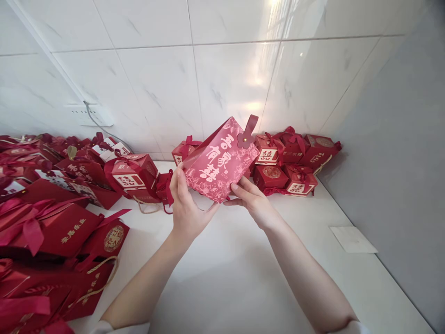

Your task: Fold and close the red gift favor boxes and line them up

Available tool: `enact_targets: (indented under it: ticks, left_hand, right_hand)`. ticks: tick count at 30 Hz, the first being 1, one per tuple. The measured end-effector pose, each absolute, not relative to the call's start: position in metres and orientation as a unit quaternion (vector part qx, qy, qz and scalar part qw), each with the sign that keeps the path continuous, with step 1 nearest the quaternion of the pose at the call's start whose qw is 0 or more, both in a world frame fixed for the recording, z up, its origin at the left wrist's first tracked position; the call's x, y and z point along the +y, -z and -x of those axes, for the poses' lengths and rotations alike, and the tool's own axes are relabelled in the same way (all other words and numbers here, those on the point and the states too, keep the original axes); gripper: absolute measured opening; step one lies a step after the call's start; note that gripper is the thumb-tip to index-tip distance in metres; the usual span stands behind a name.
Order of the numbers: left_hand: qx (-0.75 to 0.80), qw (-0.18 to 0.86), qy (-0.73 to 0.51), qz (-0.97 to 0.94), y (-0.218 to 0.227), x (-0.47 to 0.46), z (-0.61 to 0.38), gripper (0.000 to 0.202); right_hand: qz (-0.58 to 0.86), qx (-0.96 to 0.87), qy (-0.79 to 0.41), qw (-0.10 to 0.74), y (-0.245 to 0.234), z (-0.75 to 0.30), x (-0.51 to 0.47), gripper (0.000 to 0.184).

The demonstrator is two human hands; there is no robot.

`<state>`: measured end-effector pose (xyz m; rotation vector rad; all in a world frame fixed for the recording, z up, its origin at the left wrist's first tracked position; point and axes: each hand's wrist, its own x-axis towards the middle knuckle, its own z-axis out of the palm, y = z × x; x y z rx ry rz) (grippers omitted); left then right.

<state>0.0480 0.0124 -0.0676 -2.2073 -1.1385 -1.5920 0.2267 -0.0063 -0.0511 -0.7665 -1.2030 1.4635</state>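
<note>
A red gift box [222, 160] with white characters and pale flower prints is held up above the white surface, tilted to one side. A dark red strap [251, 126] with a flower-shaped tab and a gold stud sticks up from its upper right edge. My left hand [189, 208] grips the box's left and lower side, thumb underneath. On its lower right edge, the fingers and thumb of my right hand [252, 199] close round the corner. The undersides of both grips are partly hidden.
Red gift boxes with ribbons [73, 227] crowd the left of the white tabletop [229, 273]. More small boxes [269, 176] stand against the tiled wall [153, 74]. A white paper [352, 239] lies by the grey panel [392, 139]. A cable runs from a socket [92, 115].
</note>
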Motion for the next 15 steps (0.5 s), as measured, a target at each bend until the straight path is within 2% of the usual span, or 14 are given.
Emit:
enact_targets:
  ticks: [6,11,13,15]
  left_hand:
    - [-0.375,0.119,0.533,0.75,0.0677,0.0136,-0.0459,0.12]
    - [-0.378,0.108,0.532,0.75,0.0695,0.0146,-0.0457,0.118]
    - [-0.381,0.071,0.547,0.742,0.0704,0.0142,-0.0466,0.118]
    - [-0.38,-0.019,0.579,0.721,0.0692,0.0134,-0.0479,0.12]
  right_hand:
    - [0.33,-0.504,-0.608,0.518,0.052,-0.2252,-0.0058,0.044]
    - [0.332,-0.502,-0.607,0.519,0.0536,-0.2244,-0.0049,0.047]
    - [0.33,-0.507,-0.596,0.528,0.0543,-0.2239,-0.0057,0.047]
    - [0.337,-0.509,-0.576,0.544,0.0545,-0.2233,-0.0073,0.047]
